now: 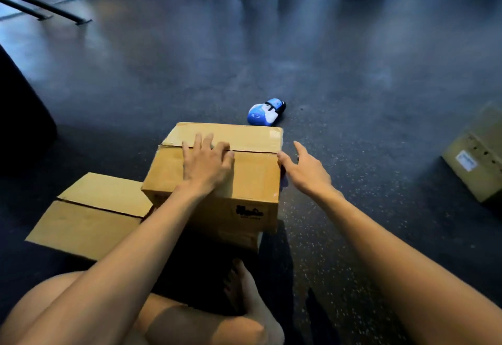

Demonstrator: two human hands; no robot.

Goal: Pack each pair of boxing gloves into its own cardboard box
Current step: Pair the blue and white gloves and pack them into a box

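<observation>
Fingers (202, 143) of the left hand (207, 166) lie spread and flat across the top of the closed cardboard box (244, 179), tips reaching just over the seam between the two top flaps; palm pressed on the near flap. Nothing is gripped, the hand is open.

Right hand (305, 169) open too, fingers splayed and pointing forward, hovering at the box's right top edge. The thumb tip sits at or just beside the box corner; cannot tell whether it touches. It holds nothing.

The box is shut, flaps meeting along one line, a dark printed logo on its near right side. It appears to sit on another piece of cardboard underneath; the lower edge is partly hidden.

Second cardboard box (92, 217), also closed, lies on the floor (353, 86) just to the left, lower, its right corner touching or tucked behind the first box.

One blue-and-white boxing glove (264, 112) lies on the floor beyond the far right corner of the box, well ahead of both sets of fingertips, touched by neither hand.

Third cardboard box (478, 160) on the floor far right, well apart from the hands, white label on its side.

Person's bare knees and one foot (241, 287) show at the bottom of the view.
</observation>
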